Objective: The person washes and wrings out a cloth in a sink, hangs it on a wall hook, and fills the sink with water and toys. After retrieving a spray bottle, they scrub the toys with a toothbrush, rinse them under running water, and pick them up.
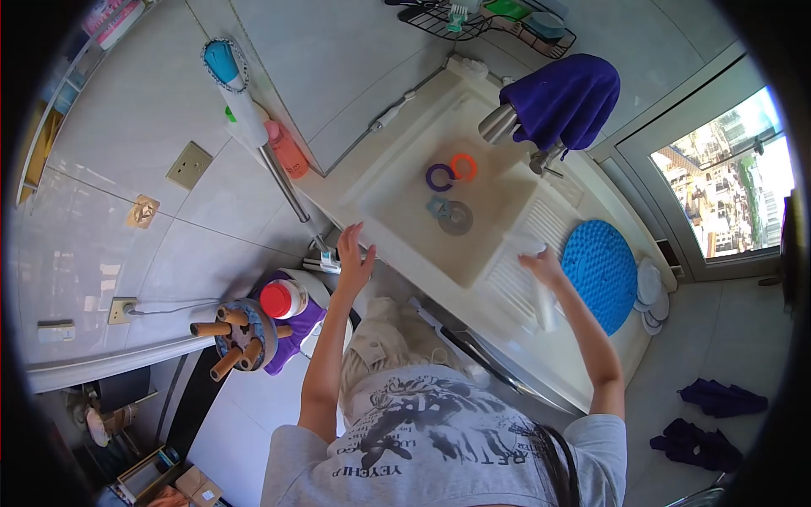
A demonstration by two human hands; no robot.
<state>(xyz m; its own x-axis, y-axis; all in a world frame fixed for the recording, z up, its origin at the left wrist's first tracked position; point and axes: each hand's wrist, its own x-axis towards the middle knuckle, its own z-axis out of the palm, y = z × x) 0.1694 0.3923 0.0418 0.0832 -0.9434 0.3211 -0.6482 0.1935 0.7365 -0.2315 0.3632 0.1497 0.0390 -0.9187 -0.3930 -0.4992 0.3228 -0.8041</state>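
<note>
1. Nearest, at the bottom centre of the frame, is a grey T-shirt (439, 431) with a dark print; beige trousers (380, 346) show beyond its hem.
2. Left of centre, the left hand (355, 260) is spread wide, its fingers apart and slightly bent, near the outer edge of the sink.
3. Right of centre, the right hand (545, 264) is over the ribbed drainboard (503, 289). Its fingers bend toward a pale, blurred item (525, 243); I cannot tell whether they grip it.
4. Just below that hand in the frame is a white oblong object (545, 311), smooth and pale against the cream surface, partly alongside the forearm.
5. The sink (378, 203) fills the centre: a deep cream basin with rounded corners and a matte look.
6. On its floor are a purple ring (429, 178), dark and broken by a gap; a bright orange ring (464, 157) just beside it, up and to the right; and a light-blue piece (437, 207) with a roughly star-like outline. The blue piece is at the upper left of the round grey drain (458, 220).
7. Right of the drainboard lies a round blue mat (600, 275) with a bumpy texture; pale discs (650, 296) overlap beside it.
8. At the upper right, a purple cloth (562, 101) drapes the metal tap (498, 125).
9. A wire rack (473, 27) hangs at the top, and a bright window (731, 173) stands at the far right.
</note>
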